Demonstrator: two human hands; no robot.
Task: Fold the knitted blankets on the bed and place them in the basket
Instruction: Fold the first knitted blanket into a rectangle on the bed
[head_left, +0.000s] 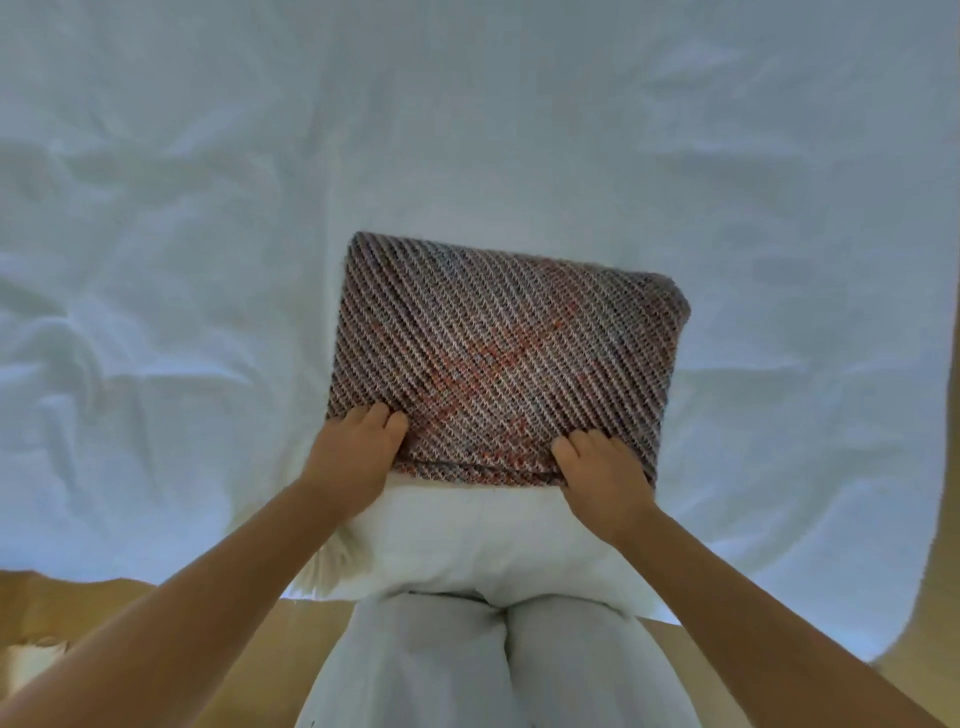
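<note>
We find the left hand (353, 457) and the right hand (605, 475) gripping the folded, diagonally ribbed knitted blanket of grey, brown and orange yarn (498, 353) at its near edge.

Both hands have fingers curled over that edge, the left at one near corner and the right towards the other, with a stretch of hem showing between them. The blanket lies as a flat rectangle reaching away from the hands on the crumpled white bed sheet (208, 260). Under the wrists sits a soft white folded textile with a fringe (467, 540), overlapped by the blanket's near edge. White trousers (415, 665) and light wooden floor (62, 603) show below the forearms.
</note>
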